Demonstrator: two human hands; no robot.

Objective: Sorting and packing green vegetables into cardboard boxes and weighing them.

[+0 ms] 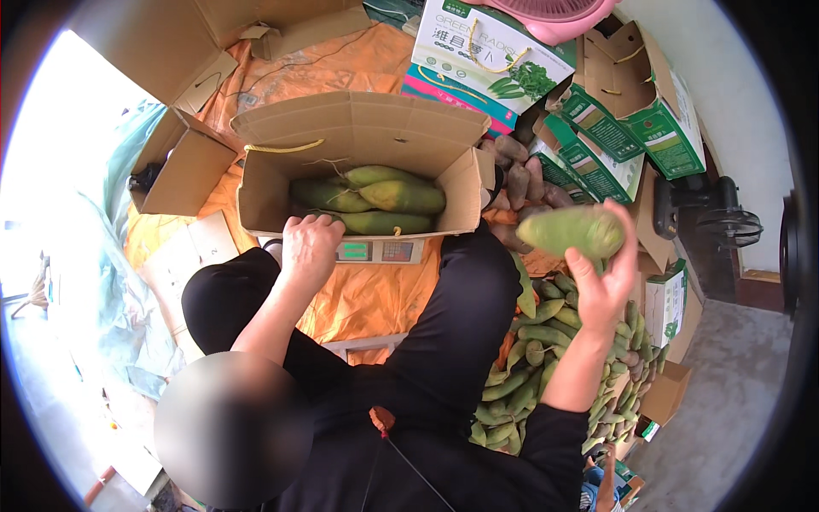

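Observation:
My right hand [612, 264] holds a thick green radish [563, 230] up to the right of the box, its fingers wrapped around the blunt end. The radish is a little blurred. In front of me an open cardboard box [358, 119] holds several green radishes [401, 196] lying on their sides. My left hand [309, 247] is closed over the box's near rim at its left part, with the fingertips beside the nearest radish; their undersides are hidden. The box stands on a scale [380, 251] with a lit green display.
A large heap of green radishes [537, 341] lies at my right. Reddish-brown roots [520, 183] lie behind it. Printed cartons [627, 94] and a pink basket [554, 17] stand at the back right, near a small black fan [729, 224]. Orange sheeting [341, 64] covers the floor.

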